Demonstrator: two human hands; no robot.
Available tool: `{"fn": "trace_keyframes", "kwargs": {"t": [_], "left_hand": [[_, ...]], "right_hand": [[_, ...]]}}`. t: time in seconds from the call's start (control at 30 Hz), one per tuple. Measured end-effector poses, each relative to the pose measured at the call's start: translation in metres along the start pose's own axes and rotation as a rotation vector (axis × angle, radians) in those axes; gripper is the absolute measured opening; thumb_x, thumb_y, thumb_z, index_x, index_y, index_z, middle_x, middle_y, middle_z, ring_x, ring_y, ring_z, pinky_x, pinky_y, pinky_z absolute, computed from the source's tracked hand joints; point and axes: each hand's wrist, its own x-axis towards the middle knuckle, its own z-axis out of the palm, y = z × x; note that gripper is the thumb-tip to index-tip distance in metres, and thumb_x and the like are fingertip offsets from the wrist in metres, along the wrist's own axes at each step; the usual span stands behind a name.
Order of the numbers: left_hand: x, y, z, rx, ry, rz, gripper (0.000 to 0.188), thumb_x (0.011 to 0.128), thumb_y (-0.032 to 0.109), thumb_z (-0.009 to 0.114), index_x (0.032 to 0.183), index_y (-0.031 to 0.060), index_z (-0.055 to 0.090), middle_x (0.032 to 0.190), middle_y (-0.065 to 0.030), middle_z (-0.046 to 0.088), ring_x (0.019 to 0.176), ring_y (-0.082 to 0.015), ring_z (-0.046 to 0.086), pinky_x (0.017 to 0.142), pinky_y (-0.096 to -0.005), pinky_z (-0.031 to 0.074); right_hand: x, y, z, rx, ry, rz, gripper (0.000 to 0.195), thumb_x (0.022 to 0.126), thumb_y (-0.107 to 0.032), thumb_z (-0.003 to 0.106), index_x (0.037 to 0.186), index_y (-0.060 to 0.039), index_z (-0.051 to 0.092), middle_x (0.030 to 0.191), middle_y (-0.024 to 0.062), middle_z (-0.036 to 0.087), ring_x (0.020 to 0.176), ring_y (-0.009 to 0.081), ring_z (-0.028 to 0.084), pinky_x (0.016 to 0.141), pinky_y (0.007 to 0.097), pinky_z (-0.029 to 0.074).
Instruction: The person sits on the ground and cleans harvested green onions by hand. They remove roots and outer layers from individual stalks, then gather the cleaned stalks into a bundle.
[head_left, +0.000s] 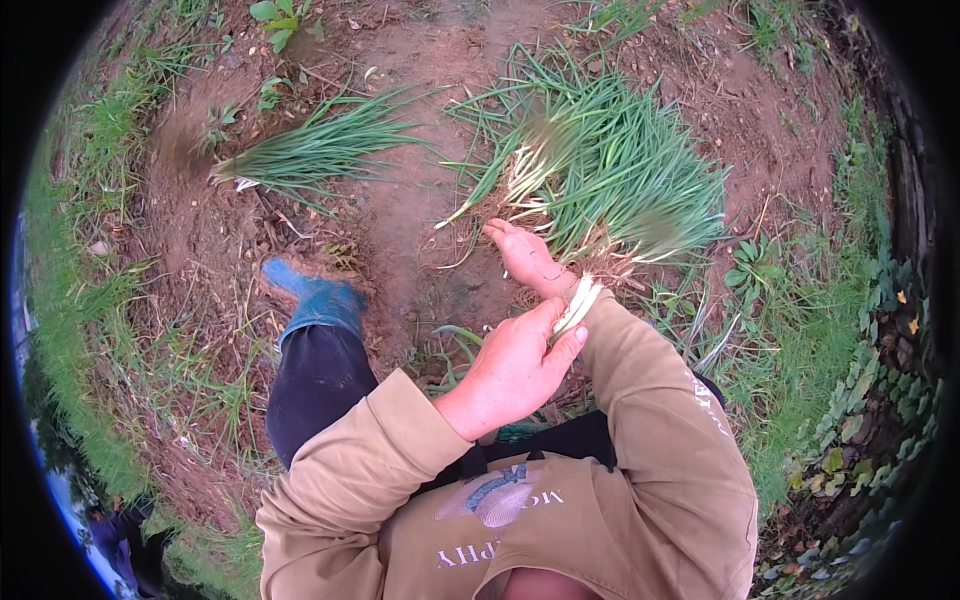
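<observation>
My left hand (517, 360) grips a small bunch of peeled scallions (577, 304), its white stems sticking out past thumb and fingers over my right sleeve. Green leaves (461, 345) trail beneath that hand. My right hand (525, 256) reaches forward, its fingertips beside the roots at the near edge of a large scallion pile (630, 157). Seen from the side, its finger pads are hidden, and no held thing shows. One loose scallion (469, 199) points out from the pile's left side. A bundle of scallions (322, 142) lies on the soil further left, leaves to the right.
A blue boot (322, 296) on my leg stands on bare soil (420, 247) left of my hands. Grass (75, 330) and weeds (754, 266) border the ground. Ivy-like leaves (855, 397) grow along the right rim. Someone in dark clothing (127, 544) appears at the lower left.
</observation>
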Motion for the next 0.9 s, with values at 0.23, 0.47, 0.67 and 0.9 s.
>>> {"fn": "trace_keyframes", "kwargs": {"t": [0.23,0.47,0.67,0.9], "left_hand": [[-0.006,0.027,-0.031,-0.051,0.031,-0.037,0.017,0.091,0.016,0.048,0.097,0.0008,0.052,0.075,-0.0037,0.053,0.067,-0.0083,0.045,0.062,-0.0257,0.042],[0.003,0.027,-0.038,-0.057,0.139,0.039,0.019,0.093,0.020,0.046,0.092,0.0023,0.053,0.069,0.0001,0.048,0.063,-0.0081,0.042,0.057,-0.0239,0.037],[0.009,0.039,-0.048,-0.458,0.379,0.183,0.018,0.095,0.022,0.045,0.092,0.0057,0.050,0.066,0.0044,0.042,0.056,-0.0023,0.034,0.049,-0.0173,0.028],[0.021,0.035,-0.048,-0.459,0.436,0.260,0.018,0.094,0.026,0.045,0.092,0.0089,0.051,0.071,0.0024,0.049,0.057,-0.0030,0.039,0.049,-0.0172,0.031]], "right_hand": [[0.081,-0.010,0.039,-0.380,-0.202,-0.017,0.037,0.081,-0.009,0.050,0.118,-0.0116,0.051,0.120,0.0070,0.050,0.097,0.0236,0.057,0.076,0.0371,0.049],[0.079,-0.011,0.027,-0.465,-0.160,-0.157,0.011,0.073,-0.011,0.055,0.083,-0.0108,0.060,0.088,0.0056,0.053,0.089,0.0214,0.057,0.072,0.0353,0.046],[0.059,-0.045,-0.087,0.661,0.393,0.118,0.016,0.076,-0.011,0.064,0.090,-0.0039,0.061,0.093,0.0070,0.062,0.086,0.0194,0.060,0.074,0.0326,0.048],[-0.052,-0.073,-0.219,1.284,0.253,0.138,0.023,0.087,-0.010,0.055,0.107,-0.0007,0.059,0.097,0.0054,0.064,0.090,0.0102,0.058,0.083,0.0250,0.044]]}}
